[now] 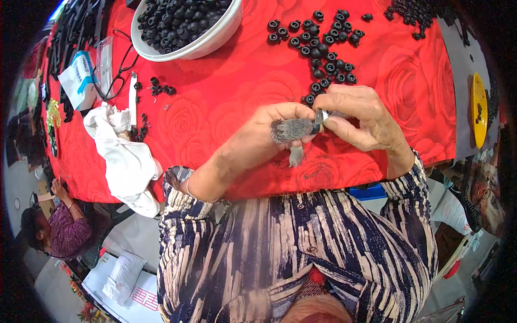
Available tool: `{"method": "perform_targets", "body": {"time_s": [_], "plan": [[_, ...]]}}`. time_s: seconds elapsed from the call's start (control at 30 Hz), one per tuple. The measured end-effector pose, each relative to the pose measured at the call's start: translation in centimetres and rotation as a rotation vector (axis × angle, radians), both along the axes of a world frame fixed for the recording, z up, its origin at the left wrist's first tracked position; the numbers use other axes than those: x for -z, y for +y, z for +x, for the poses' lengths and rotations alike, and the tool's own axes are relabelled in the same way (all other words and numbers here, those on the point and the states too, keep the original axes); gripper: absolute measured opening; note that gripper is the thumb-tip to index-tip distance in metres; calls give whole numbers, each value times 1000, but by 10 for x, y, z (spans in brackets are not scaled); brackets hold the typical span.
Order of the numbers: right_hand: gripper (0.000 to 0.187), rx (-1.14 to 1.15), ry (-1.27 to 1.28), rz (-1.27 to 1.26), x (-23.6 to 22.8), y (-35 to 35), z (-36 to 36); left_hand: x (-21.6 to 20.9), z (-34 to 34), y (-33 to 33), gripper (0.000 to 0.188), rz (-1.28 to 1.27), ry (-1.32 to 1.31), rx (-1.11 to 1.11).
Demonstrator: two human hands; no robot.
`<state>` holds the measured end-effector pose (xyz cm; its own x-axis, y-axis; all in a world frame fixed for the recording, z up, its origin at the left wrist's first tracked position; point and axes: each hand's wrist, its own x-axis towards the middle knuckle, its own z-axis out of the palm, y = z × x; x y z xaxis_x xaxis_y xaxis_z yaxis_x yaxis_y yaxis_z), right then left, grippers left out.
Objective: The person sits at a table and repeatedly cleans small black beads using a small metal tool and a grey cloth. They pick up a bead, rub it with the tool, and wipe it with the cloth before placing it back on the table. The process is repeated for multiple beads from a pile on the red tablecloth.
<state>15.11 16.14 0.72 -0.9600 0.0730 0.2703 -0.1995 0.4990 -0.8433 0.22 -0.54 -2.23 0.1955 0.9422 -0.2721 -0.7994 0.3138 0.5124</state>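
Observation:
Near the front of the red table, my two hands meet over small work. My left hand [264, 126] is closed, its fingertips pinching a small black round part [316, 128]. A grey, knitted-looking cover [292, 131] appears to sit over its thumb, and a pale grey tip [296, 156] shows just below. Pinched between the thumb and fingers of my right hand [358, 116] is a small shiny metal blade-like piece [322, 116], held against the black part. My right fingers hide the rest of the metal piece. Loose black round parts [323, 48] lie scattered just beyond both hands.
A white bowl [202, 51] heaped with black parts stands at the back. Eyeglasses [116, 81], a white cloth [126, 161] and a white-blue packet [79, 81] lie at the left. A yellow plate [478, 126] is at far right. Another person [67, 226] sits at the left.

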Motion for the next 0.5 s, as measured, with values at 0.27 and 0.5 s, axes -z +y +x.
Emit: {"method": "perform_targets", "body": {"time_s": [0.27, 0.5], "plan": [[18, 41, 103, 104, 2, -1, -1, 6, 7, 0, 26, 13, 81, -128], [19, 32, 89, 70, -3, -2, 0, 4, 18, 1, 21, -5, 12, -232]]}}
